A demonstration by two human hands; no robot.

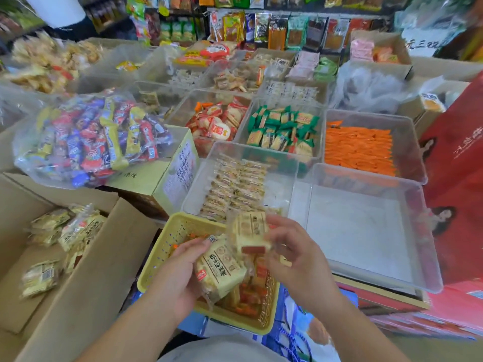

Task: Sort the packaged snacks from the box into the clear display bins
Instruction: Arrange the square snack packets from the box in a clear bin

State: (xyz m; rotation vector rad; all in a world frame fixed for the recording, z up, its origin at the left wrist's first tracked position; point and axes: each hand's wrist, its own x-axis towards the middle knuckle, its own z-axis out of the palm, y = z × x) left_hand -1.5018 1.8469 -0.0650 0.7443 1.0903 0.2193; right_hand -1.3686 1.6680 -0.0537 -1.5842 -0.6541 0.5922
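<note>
Snack shop, clear bins [366, 231] ahead, left grip [177, 273] holding cream packet [222, 267], right grip [295, 257] pinching blurred packet [249, 231]

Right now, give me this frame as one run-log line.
left hand: holds cream pack | right hand: holds second pack | both over basket | near-right bin: no snacks | box: packs inside

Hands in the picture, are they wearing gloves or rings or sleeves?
No. The left hand and the right hand are both bare: no gloves, no rings, and no watch or bracelet that shows. The forearms are bare too, with no sleeve in view down to the bottom edge of the picture.
</note>
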